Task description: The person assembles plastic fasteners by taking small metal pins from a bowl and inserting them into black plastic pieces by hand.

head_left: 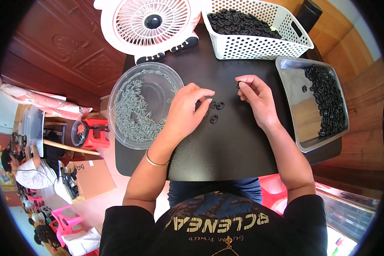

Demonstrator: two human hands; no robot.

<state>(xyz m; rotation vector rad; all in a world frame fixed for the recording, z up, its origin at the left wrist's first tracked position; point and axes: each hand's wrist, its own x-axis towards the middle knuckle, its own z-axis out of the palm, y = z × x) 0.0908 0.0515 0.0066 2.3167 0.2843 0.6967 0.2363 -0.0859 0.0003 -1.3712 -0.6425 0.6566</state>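
Observation:
My right hand (pixel 258 99) pinches a small black piece (pixel 238 85) between thumb and fingertips, above the dark table; the fingers hide most of that piece. Over the middle of the table is my left hand (pixel 184 110), thumb and forefinger apart, with nothing visible between them. Just beyond its thumb lie several loose black oval pieces (pixel 213 119) with holes in them. To the left of that hand stands a round clear plastic tub (pixel 115 91) holding many small grey-green screw-like pieces (pixel 134 115).
A metal tray (pixel 296 109) with many black pieces is at the right edge of the dark table (pixel 226 153). A white perforated basket (pixel 256 49) full of black pieces stands at the back, beside a white fan (pixel 136 32). Another person (pixel 36 170) works at far left.

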